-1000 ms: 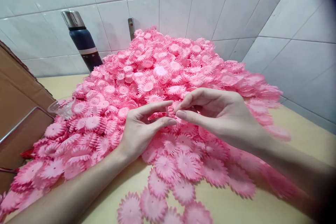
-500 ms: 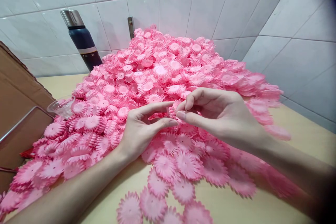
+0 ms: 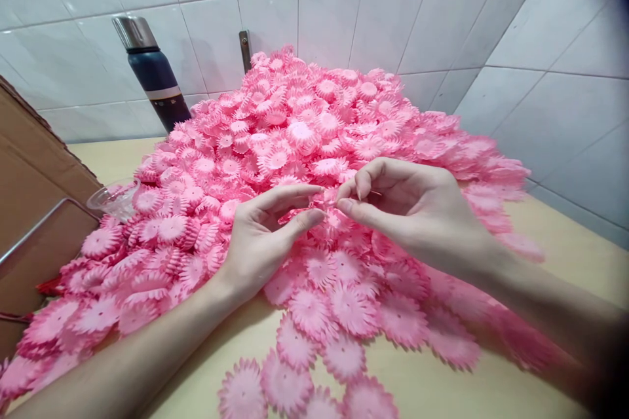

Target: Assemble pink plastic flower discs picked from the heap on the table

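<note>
While a tall heap of thin, pink, flower-shaped discs with fringed rims (image 3: 272, 160) spreads to the far edge of the pale yellow table surface (image 3: 422, 386), and flat pink single discs (image 3: 286, 381) lie strewn toward the near edge, I judge most of the work is left; I can make out no finished lot. Just above the heap's front, the bare left hand (image 3: 259, 236) leaves a narrow gap between thumb and forefinger; the bare right hand (image 3: 422, 208) faces it, thumb and fingertips nearly meeting. I cannot tell whether either holds something thin.
</note>
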`<state>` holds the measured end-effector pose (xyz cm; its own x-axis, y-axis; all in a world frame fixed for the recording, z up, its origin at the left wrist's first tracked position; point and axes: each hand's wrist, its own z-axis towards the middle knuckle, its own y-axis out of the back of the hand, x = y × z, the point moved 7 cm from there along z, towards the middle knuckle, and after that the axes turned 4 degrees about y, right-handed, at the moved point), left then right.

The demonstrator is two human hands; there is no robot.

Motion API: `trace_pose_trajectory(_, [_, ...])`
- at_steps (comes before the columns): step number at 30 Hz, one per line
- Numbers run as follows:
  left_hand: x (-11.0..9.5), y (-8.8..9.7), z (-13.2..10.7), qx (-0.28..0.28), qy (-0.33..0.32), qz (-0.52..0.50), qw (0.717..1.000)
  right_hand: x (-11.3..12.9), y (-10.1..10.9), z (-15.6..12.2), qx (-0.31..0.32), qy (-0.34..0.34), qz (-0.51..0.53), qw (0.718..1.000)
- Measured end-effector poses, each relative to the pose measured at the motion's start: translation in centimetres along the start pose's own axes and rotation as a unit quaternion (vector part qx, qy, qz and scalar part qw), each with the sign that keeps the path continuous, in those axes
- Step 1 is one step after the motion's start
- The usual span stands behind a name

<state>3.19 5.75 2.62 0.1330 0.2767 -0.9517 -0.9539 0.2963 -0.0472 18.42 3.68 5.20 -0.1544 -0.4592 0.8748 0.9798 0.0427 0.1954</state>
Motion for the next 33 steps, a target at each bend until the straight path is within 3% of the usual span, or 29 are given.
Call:
trace_pose_trajectory(10, [0.40, 0.06, 0.08, -0.010, 0.047, -0.017, 0.999, -0.03, 0.00, 0.03, 0.004, 0.000, 0.019, 1.000])
trace_pose_trajectory(28, [0.67, 0.26, -0.15, -0.014, 0.058, 0.026, 0.998, 0.01, -0.58, -0.28, 0.026, -0.001, 0.004, 1.000])
trace_pose_trajectory(33, [0.87, 0.51, -0.01, -0.042, 0.078, -0.042, 0.995, 0.15, -0.37, -0.20, 0.017, 0.011, -0.008, 1.000])
